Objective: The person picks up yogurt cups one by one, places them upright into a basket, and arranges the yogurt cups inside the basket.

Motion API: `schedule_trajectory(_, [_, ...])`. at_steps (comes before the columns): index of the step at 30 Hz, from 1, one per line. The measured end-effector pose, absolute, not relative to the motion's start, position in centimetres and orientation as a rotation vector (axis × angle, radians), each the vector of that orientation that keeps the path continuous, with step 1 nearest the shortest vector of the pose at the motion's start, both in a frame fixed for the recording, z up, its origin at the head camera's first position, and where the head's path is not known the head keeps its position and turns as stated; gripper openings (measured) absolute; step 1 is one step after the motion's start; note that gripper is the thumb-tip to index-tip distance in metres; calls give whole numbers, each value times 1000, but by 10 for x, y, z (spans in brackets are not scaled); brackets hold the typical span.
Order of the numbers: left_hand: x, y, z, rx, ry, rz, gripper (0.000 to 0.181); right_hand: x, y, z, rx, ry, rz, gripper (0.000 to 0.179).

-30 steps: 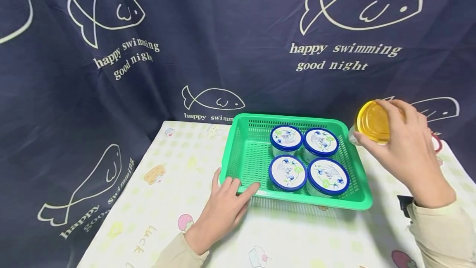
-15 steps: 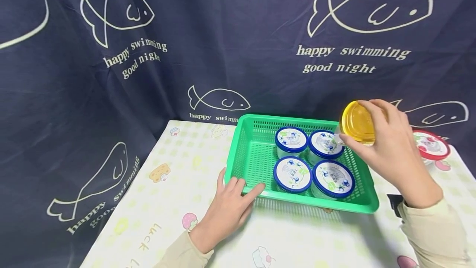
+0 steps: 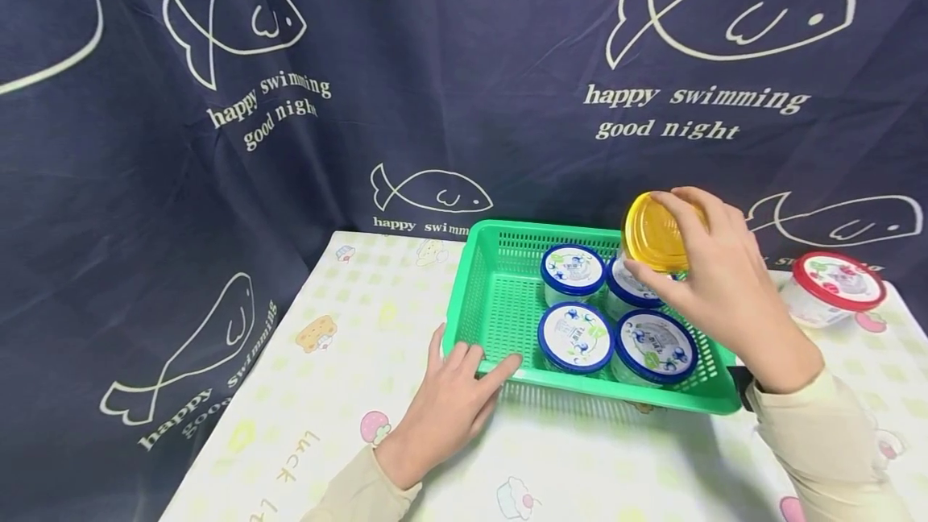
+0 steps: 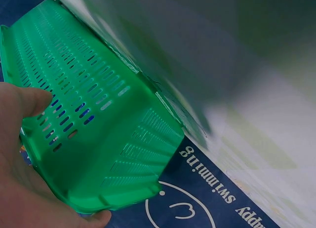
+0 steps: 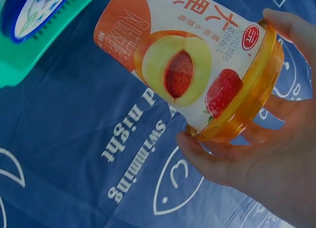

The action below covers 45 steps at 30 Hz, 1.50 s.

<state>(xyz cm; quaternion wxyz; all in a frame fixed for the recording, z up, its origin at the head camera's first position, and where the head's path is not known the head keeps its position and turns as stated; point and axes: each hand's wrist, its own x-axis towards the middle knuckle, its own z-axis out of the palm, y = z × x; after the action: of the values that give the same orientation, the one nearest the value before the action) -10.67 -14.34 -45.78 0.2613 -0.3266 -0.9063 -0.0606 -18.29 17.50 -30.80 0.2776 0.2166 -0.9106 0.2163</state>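
My right hand [image 3: 725, 272] grips a yogurt cup by its clear yellow lid [image 3: 652, 236], above the back right of a green plastic basket [image 3: 507, 375]. In the right wrist view the yogurt cup [image 5: 180, 65] shows a peach and a strawberry on its side. It hangs tilted, with fingers and thumb around the lid. My left hand [image 3: 457, 409] holds the basket's near rim at the left corner; in the left wrist view the thumb lies on the outer wall of the basket [image 4: 98, 129]. Several blue-lidded tubs [image 3: 576, 337] stand upright in the basket's right part, one partly hidden behind the right hand.
A red-lidded tub [image 3: 837, 284] stands on the table to the right of the basket. The table wears a patterned cloth [image 3: 290, 393]. Behind it hangs a dark blue curtain [image 3: 435, 87] with white fish drawings.
My right hand has carried the yogurt cup leftward from beyond the basket's right edge to above its tubs. The red-lidded tub has come into view. My left hand stays on the rim.
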Motion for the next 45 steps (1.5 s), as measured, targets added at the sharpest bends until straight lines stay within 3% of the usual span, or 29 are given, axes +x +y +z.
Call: schedule_trajectory(45, [-110,-148,-459,-890,-2472,-100,46,-224,71,-307,995,-2499,517,75])
